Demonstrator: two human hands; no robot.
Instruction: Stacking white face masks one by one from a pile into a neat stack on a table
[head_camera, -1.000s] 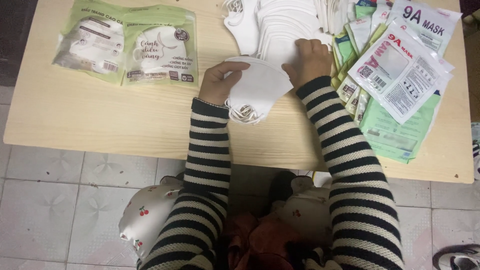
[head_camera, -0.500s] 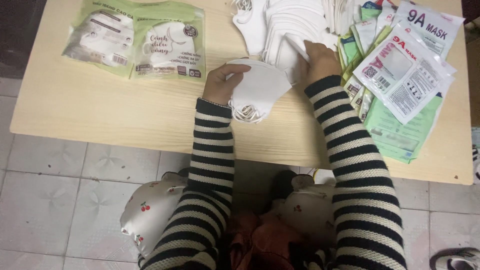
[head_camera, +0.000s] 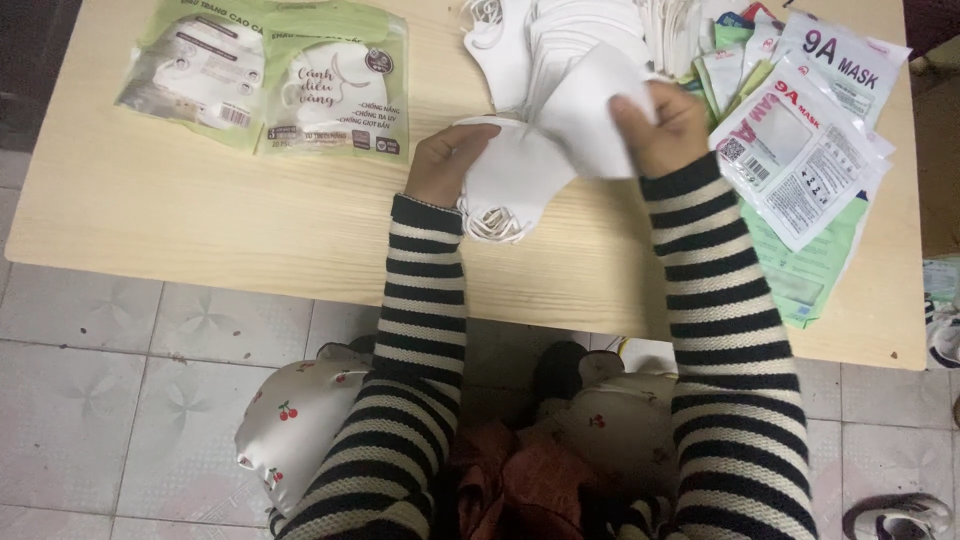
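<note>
My left hand (head_camera: 448, 160) rests on a small stack of white folded face masks (head_camera: 505, 185) lying on the pale wooden table (head_camera: 200, 220), fingers curled over its left edge. My right hand (head_camera: 662, 125) pinches a single white mask (head_camera: 590, 115) and holds it lifted above that stack. Behind it lies a larger pile of loose white masks (head_camera: 560, 30).
Two green-and-clear mask packs (head_camera: 275, 75) lie at the table's far left. A heap of flat white, red and green packets (head_camera: 800, 150) covers the right side. Below the table edge are tiled floor, my lap and a shoe (head_camera: 900, 518).
My right hand went to the rear mask pile, took one white mask and lifted it back toward the stack. My left hand stayed on the stack.
</note>
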